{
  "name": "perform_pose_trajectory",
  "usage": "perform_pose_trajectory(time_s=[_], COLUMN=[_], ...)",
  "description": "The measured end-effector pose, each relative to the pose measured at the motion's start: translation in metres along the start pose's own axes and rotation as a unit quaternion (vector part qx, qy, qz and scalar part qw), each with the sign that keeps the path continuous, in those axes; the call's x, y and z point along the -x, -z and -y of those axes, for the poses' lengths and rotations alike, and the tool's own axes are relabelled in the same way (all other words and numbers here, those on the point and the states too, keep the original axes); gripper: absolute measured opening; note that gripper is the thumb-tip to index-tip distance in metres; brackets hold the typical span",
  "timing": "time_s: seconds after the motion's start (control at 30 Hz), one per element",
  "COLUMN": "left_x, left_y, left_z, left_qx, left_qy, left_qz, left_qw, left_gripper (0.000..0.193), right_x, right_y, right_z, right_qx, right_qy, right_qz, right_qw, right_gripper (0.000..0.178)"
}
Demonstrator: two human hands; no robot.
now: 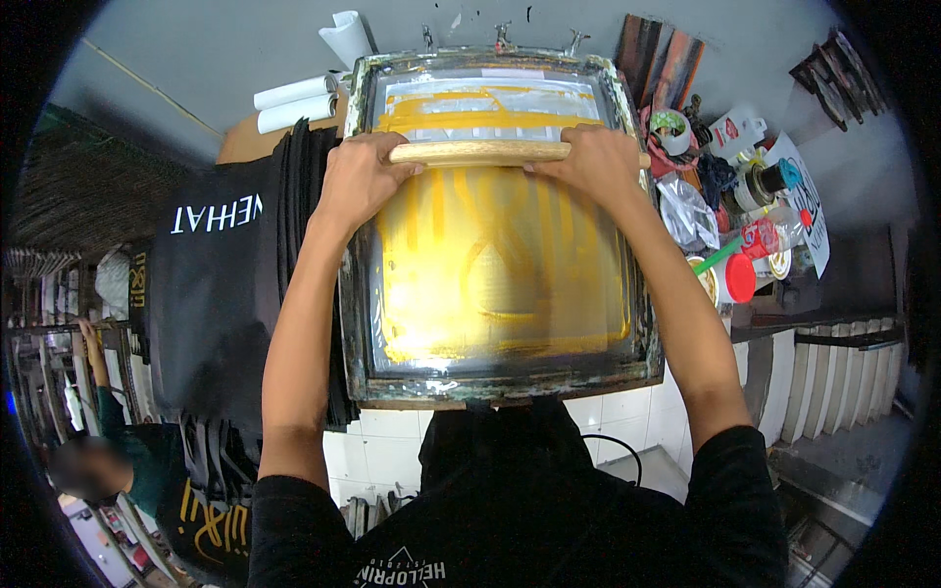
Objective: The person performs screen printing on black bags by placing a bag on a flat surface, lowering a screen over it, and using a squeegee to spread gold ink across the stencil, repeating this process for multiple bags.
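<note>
Both my hands grip a wooden squeegee (480, 153) that lies across the upper part of a screen printing frame (500, 392). My left hand (368, 176) is closed round its left end, and my right hand (600, 162) round its right end, thumbs on the near side. Yellow ink (510, 255) covers the mesh below the squeegee in streaks, with a thicker line along the near edge. Beyond the squeegee, more ink bands lie over a pale area. The squeegee's blade is hidden under its handle. The frame's rim is worn and stained.
At the left hangs a thick stack of black bags (216, 274). White paper rolls (296, 104) lie behind it. Bottles, a red-lidded tub (739, 278) and other supplies crowd the right side. Metal clamps (503, 35) stand behind the frame. A co-worker (147, 480) is at the lower left.
</note>
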State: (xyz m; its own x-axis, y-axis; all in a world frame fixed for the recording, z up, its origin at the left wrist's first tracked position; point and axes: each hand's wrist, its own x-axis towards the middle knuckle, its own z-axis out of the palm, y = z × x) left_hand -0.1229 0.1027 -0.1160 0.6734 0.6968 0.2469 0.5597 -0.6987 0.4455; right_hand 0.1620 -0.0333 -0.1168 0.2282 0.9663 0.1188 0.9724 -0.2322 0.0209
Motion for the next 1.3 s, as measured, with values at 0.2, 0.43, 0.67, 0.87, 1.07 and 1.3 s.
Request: perform_pose_trajectory(time_s=[0.2,0.43,0.67,0.87,1.07,1.3], left_x=[0.048,0.125,0.199,0.233,0.272,0.298], left_y=[0.006,0.017,0.024,0.020,-0.007,-0.019], left_z=[-0.022,-0.054,-0.079,-0.089,-0.071,-0.036], left_qx=[0.002,0.002,0.015,0.019,0.213,-0.069], left_qy=[0.021,0.031,-0.022,-0.018,0.100,-0.019], left_qz=[0.012,0.041,0.027,0.011,-0.060,-0.149], left_qw=[1.000,0.999,0.999,1.000,0.970,0.986], left_gripper=[0.030,0.026,0.029,0.037,0.113,0.150], right_x=[0.050,0.131,0.212,0.249,0.258,0.258], right_y=[0.007,0.018,0.015,0.009,0.004,0.014], right_z=[0.013,0.031,0.046,0.053,0.059,0.052], right_qx=[-0.004,-0.043,-0.095,-0.097,-0.082,-0.130], right_qy=[-0.002,-0.003,0.030,0.029,0.029,0.062], right_qz=[0.016,0.046,-0.039,-0.056,-0.083,-0.146], right_qw=[1.000,0.998,0.994,0.993,0.993,0.979], right_gripper=[0.068,0.059,0.038,0.038,0.033,0.037])
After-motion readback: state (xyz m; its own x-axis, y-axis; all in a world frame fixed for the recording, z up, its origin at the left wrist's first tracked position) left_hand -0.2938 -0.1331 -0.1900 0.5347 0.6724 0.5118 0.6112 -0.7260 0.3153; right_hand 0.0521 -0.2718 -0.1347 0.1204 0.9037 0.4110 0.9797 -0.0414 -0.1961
